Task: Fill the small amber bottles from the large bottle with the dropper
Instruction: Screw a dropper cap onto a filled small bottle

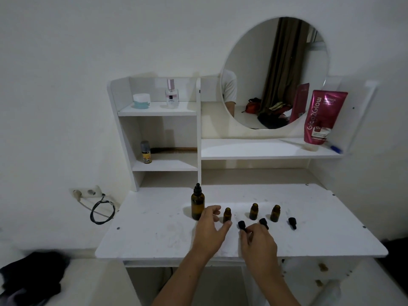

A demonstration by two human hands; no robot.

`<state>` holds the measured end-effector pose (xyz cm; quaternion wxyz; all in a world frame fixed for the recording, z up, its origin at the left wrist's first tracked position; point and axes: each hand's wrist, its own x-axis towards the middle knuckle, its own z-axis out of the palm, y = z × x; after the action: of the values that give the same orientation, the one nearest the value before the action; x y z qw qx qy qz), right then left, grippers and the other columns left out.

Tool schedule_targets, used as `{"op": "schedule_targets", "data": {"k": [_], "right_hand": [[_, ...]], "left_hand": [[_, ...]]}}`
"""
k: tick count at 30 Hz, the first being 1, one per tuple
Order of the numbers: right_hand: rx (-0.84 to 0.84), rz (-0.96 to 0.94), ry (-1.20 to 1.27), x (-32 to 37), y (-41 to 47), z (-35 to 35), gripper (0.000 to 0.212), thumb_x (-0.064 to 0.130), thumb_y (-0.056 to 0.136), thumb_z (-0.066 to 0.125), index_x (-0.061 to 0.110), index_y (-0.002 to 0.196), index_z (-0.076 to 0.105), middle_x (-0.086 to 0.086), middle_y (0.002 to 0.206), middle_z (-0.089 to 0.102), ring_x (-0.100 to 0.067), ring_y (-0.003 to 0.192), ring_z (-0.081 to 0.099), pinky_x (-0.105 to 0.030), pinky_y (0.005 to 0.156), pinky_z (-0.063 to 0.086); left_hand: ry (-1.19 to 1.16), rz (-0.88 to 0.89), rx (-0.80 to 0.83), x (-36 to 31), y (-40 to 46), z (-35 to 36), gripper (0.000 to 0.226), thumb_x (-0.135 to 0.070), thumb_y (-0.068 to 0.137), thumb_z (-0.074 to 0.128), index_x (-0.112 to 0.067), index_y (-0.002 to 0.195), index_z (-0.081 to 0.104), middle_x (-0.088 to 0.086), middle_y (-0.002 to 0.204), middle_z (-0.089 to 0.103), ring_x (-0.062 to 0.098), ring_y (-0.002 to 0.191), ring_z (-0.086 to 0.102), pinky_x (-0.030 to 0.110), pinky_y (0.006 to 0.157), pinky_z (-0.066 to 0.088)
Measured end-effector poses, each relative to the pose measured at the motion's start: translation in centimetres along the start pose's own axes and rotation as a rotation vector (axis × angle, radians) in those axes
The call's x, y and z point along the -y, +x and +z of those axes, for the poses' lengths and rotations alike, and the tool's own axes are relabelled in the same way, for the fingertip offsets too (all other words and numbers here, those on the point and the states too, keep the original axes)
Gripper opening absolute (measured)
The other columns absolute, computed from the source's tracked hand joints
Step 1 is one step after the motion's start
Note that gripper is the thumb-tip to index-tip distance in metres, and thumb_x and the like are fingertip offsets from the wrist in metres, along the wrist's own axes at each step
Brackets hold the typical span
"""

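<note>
- A large bottle [197,204] stands upright at the left of the row on the white counter [154,235], its black dropper cap on; it seems parked at the end as the source, within easy reach of the left hand.
- The left hand [208,229] hovers just right of it, fingers loosely spread and holding nothing, thumb tip close beside the first small bottle [227,215]; likely placed to steady that bottle, though contact cannot be told.
- Three small amber bottles stand uncapped in a line, the first, a second [254,211] and a third [275,213], mouths up and apart from one another; open necks suggest they await filling.
- A black cap [242,225] lies just in front of the first bottle; the right hand [258,241] has curled fingertips at its near end, apparently pinching it, either setting it down or lifting it.
- Two more caps, one [264,223] partly behind the right hand and one [292,223] clear at the right, lie before their bottles; each is kept by its own bottle, probably for recapping.
</note>
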<state>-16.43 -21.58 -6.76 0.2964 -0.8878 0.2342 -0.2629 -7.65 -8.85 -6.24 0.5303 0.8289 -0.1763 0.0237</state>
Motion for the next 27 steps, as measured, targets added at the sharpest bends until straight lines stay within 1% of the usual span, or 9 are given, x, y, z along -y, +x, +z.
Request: {"op": "schedule_targets", "data": {"k": [2, 4, 8, 11, 12, 15, 17, 21, 27], "right_hand": [[0.003, 0.051, 0.046, 0.1, 0.1, -0.4, 0.011, 0.02, 0.093, 0.073, 0.019, 0.086, 0.064, 0.011, 0.07, 0.056, -0.003, 0.06, 0.055, -0.011, 0.055, 0.034], [-0.016, 0.115, 0.148, 0.4, 0.3, -1.3, 0.007, 0.02, 0.092, 0.074, 0.019, 0.092, 0.067, 0.011, 0.073, 0.063, -0.001, 0.066, 0.059, -0.011, 0.058, 0.038], [-0.045, 0.148, 0.384, 0.8, 1.2, -3.1, 0.01, 0.013, 0.09, 0.077, 0.018, 0.095, 0.07, 0.01, 0.08, 0.072, -0.003, 0.076, 0.068, -0.02, 0.072, 0.055], [-0.033, 0.118, 0.495, 1.6, 1.9, -3.9, 0.012, 0.015, 0.09, 0.077, 0.02, 0.098, 0.072, 0.012, 0.09, 0.075, 0.0, 0.084, 0.071, -0.01, 0.075, 0.05], [-0.032, 0.108, 0.531, 1.9, 2.2, -4.1, 0.012, 0.015, 0.09, 0.077, 0.022, 0.098, 0.072, 0.013, 0.092, 0.075, 0.002, 0.086, 0.071, -0.01, 0.077, 0.051], [-0.024, 0.065, 0.614, 2.5, 3.0, -4.4, 0.014, 0.014, 0.091, 0.076, 0.024, 0.1, 0.072, 0.011, 0.094, 0.077, 0.0, 0.093, 0.073, -0.021, 0.085, 0.054], [-0.011, 0.018, 0.63, 2.9, 3.4, -4.6, 0.014, 0.012, 0.093, 0.073, 0.024, 0.101, 0.072, 0.012, 0.095, 0.078, -0.002, 0.095, 0.073, -0.022, 0.086, 0.054], [0.009, -0.079, 0.579, 3.5, 3.9, -4.5, 0.015, 0.009, 0.094, 0.071, 0.021, 0.102, 0.071, 0.016, 0.093, 0.077, 0.0, 0.092, 0.073, -0.016, 0.082, 0.057], [0.034, -0.245, 0.43, 3.5, 4.4, -3.4, 0.018, 0.006, 0.093, 0.072, 0.018, 0.105, 0.071, 0.013, 0.094, 0.076, -0.005, 0.092, 0.074, -0.023, 0.082, 0.06]], "left_hand": [[0.019, 0.034, 0.013, 0.0, 0.3, 0.4, 0.055, -0.04, 0.087, 0.079, -0.028, 0.134, 0.052, -0.016, 0.122, 0.06, -0.001, 0.106, 0.06, 0.014, 0.086, 0.051], [0.071, 0.086, 0.022, -0.2, 0.5, 0.5, 0.047, -0.039, 0.09, 0.076, -0.03, 0.131, 0.055, -0.019, 0.12, 0.061, -0.004, 0.103, 0.061, 0.015, 0.088, 0.053], [0.075, 0.109, 0.017, -0.5, 1.0, 0.6, 0.031, -0.036, 0.093, 0.072, -0.029, 0.121, 0.061, -0.018, 0.112, 0.065, -0.003, 0.096, 0.063, 0.018, 0.084, 0.055], [0.052, 0.113, 0.019, -0.4, 0.9, 0.6, 0.023, -0.034, 0.094, 0.072, -0.03, 0.114, 0.063, -0.019, 0.109, 0.065, -0.002, 0.094, 0.063, 0.016, 0.083, 0.055], [0.047, 0.114, 0.02, -0.3, 0.9, 0.5, 0.022, -0.034, 0.093, 0.072, -0.03, 0.113, 0.063, -0.019, 0.108, 0.065, -0.002, 0.095, 0.064, 0.015, 0.082, 0.054], [0.039, 0.113, 0.019, -0.2, 0.9, 0.5, 0.021, -0.032, 0.094, 0.072, -0.03, 0.112, 0.064, -0.02, 0.108, 0.065, -0.003, 0.096, 0.063, 0.013, 0.082, 0.053], [0.046, 0.118, 0.023, -0.2, 0.9, 0.5, 0.02, -0.031, 0.094, 0.071, -0.03, 0.113, 0.064, -0.02, 0.108, 0.064, -0.004, 0.096, 0.063, 0.012, 0.082, 0.052], [0.046, 0.137, 0.027, -0.1, 0.9, 0.4, 0.019, -0.029, 0.095, 0.07, -0.03, 0.113, 0.063, -0.018, 0.109, 0.064, -0.002, 0.095, 0.063, 0.014, 0.082, 0.052], [0.039, 0.138, 0.04, -0.2, 0.7, 0.4, 0.018, -0.028, 0.096, 0.069, -0.033, 0.113, 0.063, -0.019, 0.11, 0.064, 0.0, 0.096, 0.063, 0.015, 0.083, 0.053]]}}
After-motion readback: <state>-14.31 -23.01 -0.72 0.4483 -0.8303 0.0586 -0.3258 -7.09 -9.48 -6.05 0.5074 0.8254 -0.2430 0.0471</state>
